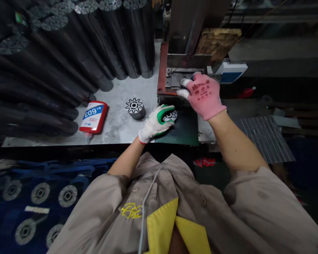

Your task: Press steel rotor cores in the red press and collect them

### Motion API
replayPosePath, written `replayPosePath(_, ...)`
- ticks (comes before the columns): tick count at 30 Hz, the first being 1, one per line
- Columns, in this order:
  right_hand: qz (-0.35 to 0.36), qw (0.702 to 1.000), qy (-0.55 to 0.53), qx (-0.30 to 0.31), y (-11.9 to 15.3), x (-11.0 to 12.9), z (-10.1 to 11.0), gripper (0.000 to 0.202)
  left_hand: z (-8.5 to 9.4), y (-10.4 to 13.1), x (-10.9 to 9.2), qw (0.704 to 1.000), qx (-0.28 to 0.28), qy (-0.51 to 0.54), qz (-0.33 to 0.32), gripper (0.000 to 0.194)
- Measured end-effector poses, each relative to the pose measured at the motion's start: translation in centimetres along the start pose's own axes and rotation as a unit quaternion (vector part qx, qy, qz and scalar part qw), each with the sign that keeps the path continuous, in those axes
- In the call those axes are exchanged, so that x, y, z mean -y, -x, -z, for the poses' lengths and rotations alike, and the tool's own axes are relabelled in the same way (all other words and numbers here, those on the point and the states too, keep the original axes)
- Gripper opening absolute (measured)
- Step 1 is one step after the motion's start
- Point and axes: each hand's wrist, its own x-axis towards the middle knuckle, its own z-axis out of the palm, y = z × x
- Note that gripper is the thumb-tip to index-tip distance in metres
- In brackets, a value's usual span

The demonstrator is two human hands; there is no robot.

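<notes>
Grey metal, the core (pixel 170 115) is over the green mat (pixel 185 135) near the front edge of the tabletop (pixel 116 97), slotted end facing up and axis roughly upright, with the grip of the left hand (pixel 157 121) closed around its side. Just beyond, the right hand (pixel 203 93) has thumb and fingers parted at the fixture (pixel 175 77); whether that grip holds anything, I cannot tell. Leftward stands a second core (pixel 135 109), then lies a red bottle (pixel 94 118).

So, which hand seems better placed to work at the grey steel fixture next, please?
Probably the pink-gloved right hand: its fingers reach the fixture, while the white-gloved left hand curls around a slotted metal cylinder.
</notes>
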Motion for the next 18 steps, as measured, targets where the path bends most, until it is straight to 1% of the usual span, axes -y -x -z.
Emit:
replayPosePath(2,0.002,0.999,-0.022,0.040,2.0,0.5,-0.2,0.050,-0.5,-0.1,-0.3,0.999,-0.011,-0.032,0.014,0.074)
replayPosePath(5,0.049,0.992,-0.045,0.108,4.4,1.6,-1.4,0.042,-1.2,-0.5,-0.4,0.998,-0.015,-0.062,0.022,0.078)
replayPosePath(7,0.068,0.985,-0.027,0.155,5.1,2.7,-2.3,0.038,-1.4,-0.6,-0.3,0.998,-0.012,-0.063,0.015,0.076)
replayPosePath(9,0.073,0.977,0.009,0.199,5.0,4.2,-2.5,0.037,-1.4,-0.5,-0.3,0.998,-0.015,-0.055,0.005,0.071)
replayPosePath(12,0.077,0.960,0.068,0.261,4.1,6.6,-1.5,0.041,-1.0,-0.4,-0.3,0.999,-0.011,-0.045,0.005,0.067)
replayPosePath(14,0.091,0.946,0.093,0.296,3.5,7.5,-0.2,0.043,-0.8,-0.5,-0.3,0.999,-0.001,-0.041,0.006,0.065)
replayPosePath(16,0.119,0.938,0.091,0.311,3.1,7.1,0.9,0.039,-0.8,-0.6,-0.4,0.999,-0.007,-0.034,0.007,0.063)
replayPosePath(17,0.123,0.943,0.083,0.298,2.8,6.4,1.4,0.036,-0.9,-0.7,-0.5,0.999,-0.017,-0.027,0.010,0.060)
replayPosePath(18,0.114,0.955,0.073,0.265,2.5,5.5,1.7,0.035,-1.1,-0.8,-0.6,0.999,-0.029,-0.020,0.016,0.057)
